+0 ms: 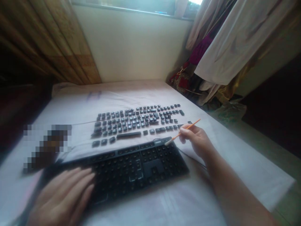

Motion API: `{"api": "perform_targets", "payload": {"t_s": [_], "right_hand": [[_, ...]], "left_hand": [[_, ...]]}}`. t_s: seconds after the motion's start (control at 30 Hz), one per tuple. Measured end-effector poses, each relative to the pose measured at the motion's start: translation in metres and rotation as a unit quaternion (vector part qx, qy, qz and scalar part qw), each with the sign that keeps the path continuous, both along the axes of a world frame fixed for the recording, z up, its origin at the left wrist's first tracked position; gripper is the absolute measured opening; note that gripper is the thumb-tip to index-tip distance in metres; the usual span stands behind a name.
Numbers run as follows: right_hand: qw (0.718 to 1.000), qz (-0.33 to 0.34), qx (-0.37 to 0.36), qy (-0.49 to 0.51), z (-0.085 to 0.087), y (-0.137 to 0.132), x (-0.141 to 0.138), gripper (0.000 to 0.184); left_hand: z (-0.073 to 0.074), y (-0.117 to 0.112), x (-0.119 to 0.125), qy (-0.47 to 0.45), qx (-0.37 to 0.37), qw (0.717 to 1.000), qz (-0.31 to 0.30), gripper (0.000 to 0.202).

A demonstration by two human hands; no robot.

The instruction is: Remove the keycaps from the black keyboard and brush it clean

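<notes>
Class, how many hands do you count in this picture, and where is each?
2. The left hand lies on the left end of the black keyboard; the right hand holds a thin brush near the keyboard's far right corner. No others show.

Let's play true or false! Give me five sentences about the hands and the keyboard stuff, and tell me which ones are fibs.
1. The right hand holds a brush. True.
2. The brush's tip is at the near left corner of the keyboard. False: it is near the far right corner.
3. The left hand is at the keyboard's left part. True.
4. The loose keycaps are heaped in a bowl. False: they are spread out in rows on the cloth.
5. The brush has an orange handle. True.
</notes>
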State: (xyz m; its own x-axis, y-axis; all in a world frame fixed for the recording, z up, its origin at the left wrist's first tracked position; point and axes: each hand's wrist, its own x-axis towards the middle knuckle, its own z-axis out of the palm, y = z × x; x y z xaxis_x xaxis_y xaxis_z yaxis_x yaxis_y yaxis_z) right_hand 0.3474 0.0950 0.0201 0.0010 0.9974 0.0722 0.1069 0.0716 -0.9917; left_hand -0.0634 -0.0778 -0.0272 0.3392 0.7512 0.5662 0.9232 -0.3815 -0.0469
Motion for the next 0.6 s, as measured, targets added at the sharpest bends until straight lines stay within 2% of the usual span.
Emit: {"api": "perform_targets", "payload": {"t_s": [0.1,0.23,0.3,0.43,0.53,0.6], "right_hand": [[1.000,0.007,-0.003,-0.008,0.001,-0.001,-0.001,0.029],[0.999,-0.026,0.012,-0.044,-0.005,0.000,0.003,0.027],[0.998,-0.012,0.016,-0.061,-0.009,0.000,0.005,0.026],[0.994,-0.009,0.078,-0.075,-0.013,-0.005,-0.001,0.024],[0.980,0.030,0.153,-0.124,-0.008,-0.016,-0.014,0.019],[0.953,0.062,0.243,-0.169,-0.001,-0.025,-0.024,0.016]], "left_hand": [[0.020,0.014,0.032,0.052,0.026,0.998,-0.027,0.029],[0.040,0.028,0.069,0.055,0.019,0.998,-0.039,0.026],[0.041,0.033,0.082,0.058,0.010,0.997,-0.046,0.029],[0.032,0.040,0.098,0.055,-0.014,0.996,-0.068,0.032],[0.027,0.045,0.106,0.050,-0.017,0.995,-0.088,0.033],[0.028,0.045,0.111,0.027,-0.010,0.995,-0.093,0.030]]}}
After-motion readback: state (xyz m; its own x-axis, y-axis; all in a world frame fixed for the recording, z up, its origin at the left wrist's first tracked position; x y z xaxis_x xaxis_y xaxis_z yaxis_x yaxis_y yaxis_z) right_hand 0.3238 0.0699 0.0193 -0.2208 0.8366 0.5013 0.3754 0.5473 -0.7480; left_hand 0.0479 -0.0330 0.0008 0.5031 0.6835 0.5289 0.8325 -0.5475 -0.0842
